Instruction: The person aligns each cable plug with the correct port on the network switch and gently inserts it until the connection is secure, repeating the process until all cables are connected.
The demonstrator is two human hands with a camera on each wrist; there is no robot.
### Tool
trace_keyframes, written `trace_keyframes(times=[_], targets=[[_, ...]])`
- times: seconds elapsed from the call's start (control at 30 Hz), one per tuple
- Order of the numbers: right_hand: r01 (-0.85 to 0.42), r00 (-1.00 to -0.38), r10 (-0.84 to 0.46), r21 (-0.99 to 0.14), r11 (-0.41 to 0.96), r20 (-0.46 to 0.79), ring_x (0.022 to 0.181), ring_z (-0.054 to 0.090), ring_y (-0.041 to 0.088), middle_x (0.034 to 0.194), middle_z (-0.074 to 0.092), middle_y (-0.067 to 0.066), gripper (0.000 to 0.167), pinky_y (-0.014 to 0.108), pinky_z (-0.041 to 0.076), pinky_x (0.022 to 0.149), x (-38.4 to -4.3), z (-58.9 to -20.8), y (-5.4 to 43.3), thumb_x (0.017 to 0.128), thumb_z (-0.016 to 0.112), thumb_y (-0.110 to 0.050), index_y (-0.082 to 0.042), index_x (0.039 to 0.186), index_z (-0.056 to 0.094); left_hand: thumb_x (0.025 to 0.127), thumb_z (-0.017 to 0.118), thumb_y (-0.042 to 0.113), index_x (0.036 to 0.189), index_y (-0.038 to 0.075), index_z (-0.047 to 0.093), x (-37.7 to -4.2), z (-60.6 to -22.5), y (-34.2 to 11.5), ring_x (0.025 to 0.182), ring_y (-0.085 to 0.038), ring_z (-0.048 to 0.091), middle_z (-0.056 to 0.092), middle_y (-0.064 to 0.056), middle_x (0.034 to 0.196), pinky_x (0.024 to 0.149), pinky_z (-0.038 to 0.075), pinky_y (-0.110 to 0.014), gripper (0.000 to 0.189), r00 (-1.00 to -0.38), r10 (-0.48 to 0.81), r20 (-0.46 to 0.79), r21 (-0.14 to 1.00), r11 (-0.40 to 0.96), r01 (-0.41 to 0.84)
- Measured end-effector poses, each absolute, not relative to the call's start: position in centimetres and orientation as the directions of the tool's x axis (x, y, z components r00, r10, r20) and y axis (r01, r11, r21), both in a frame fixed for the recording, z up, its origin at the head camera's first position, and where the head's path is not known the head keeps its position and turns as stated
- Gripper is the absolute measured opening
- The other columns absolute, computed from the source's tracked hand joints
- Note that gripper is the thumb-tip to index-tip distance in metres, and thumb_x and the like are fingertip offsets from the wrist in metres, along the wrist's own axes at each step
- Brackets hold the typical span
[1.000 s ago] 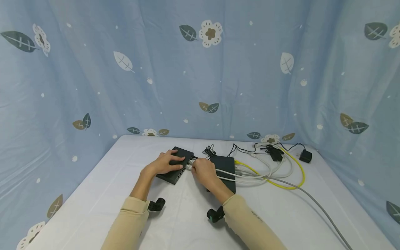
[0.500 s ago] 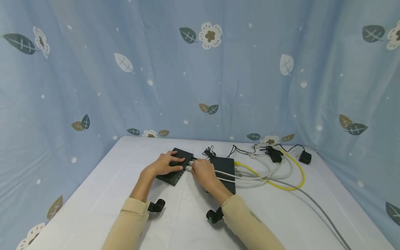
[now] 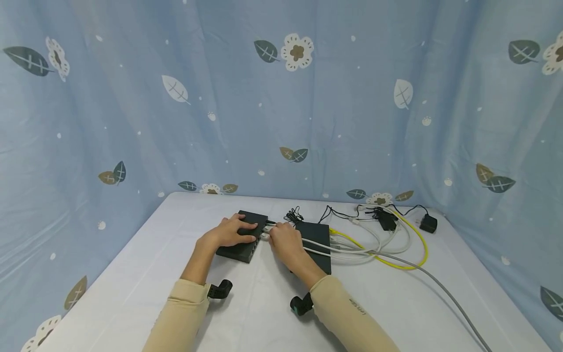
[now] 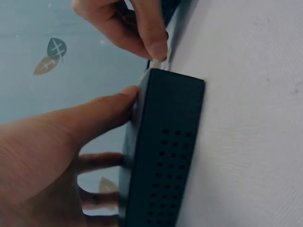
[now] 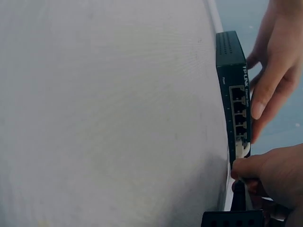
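A black network switch (image 3: 237, 252) lies on the table's left half, with its row of ports facing right. My left hand (image 3: 230, 232) rests on top of it, fingers spread and thumb near the port edge. At that edge my right hand (image 3: 285, 240) pinches the plug end of a white network cable (image 5: 239, 148). In the right wrist view, several ports beside that plug are unfilled. A black power lead (image 3: 271, 222) enters the switch at its far end. My right fingers partly hide the plug in the left wrist view.
A second black box (image 3: 315, 232) lies under my right forearm. White cables, a yellow cable (image 3: 425, 249) and a grey cable (image 3: 453, 298) run off to its right. Black power adapters (image 3: 387, 221) sit at the back right. A patterned curtain (image 3: 281, 107) hangs behind the table.
The switch under my left hand has turned slightly, its far right corner shifting a little left. Both hands stay nearly in place, my right one still pinching the cable.
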State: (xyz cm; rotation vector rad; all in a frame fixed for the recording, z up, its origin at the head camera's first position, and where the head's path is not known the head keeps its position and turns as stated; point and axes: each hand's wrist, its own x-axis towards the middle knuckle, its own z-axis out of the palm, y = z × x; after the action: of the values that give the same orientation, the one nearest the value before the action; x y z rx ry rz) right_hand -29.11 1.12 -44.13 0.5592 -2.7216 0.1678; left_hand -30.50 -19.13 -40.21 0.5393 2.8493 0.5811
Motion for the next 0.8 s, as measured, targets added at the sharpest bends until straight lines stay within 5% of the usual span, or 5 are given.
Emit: trace_keyframes(times=[0.33,0.53,0.8], targets=[[-0.413,-0.858,-0.363,-0.069,0.908,0.364,0.077,0.062,0.016,0.078,0.065,-0.002,0.011,0.031,0.053,0.058,-28.9,-43.9,1.8,0.090,0.072,-0.021,-0.017,0.081,0.077,0.094,0.063,0.044,0.144,0.023,0.052,-30.1,-39.8,-18.3,0.135,-0.066,0.024,0.029,-0.026,0.156,0.102,0.033,-0.073,0.055,-0.917,0.358,-0.174,0.355,0.892,0.280],[-0.486,-0.855,-0.424,-0.177,0.856,0.298,0.093,0.066,0.021,0.095,0.071,0.003,0.018,0.034,0.057,0.073,-28.0,-42.0,3.4,0.090,0.072,-0.028,-0.013,0.098,0.078,0.094,0.062,0.045,0.144,0.024,0.051,-30.2,-39.7,-18.1,0.137,-0.063,0.026,0.028,-0.024,0.157,0.101,0.034,-0.073,0.055,-0.923,0.342,-0.178,0.346,0.900,0.266],[-0.516,-0.818,-0.401,-0.219,0.828,0.412,0.104,0.064,0.028,0.111,0.069,0.008,0.034,0.044,0.054,0.085,-26.6,-41.4,7.9,0.092,0.068,-0.038,-0.012,0.113,0.072,0.095,0.060,0.046,0.146,0.025,0.049,-30.1,-40.0,-18.4,0.140,-0.062,0.020,0.023,-0.023,0.160,0.103,0.030,-0.075,0.057,-0.923,0.327,-0.204,0.338,0.908,0.247]])
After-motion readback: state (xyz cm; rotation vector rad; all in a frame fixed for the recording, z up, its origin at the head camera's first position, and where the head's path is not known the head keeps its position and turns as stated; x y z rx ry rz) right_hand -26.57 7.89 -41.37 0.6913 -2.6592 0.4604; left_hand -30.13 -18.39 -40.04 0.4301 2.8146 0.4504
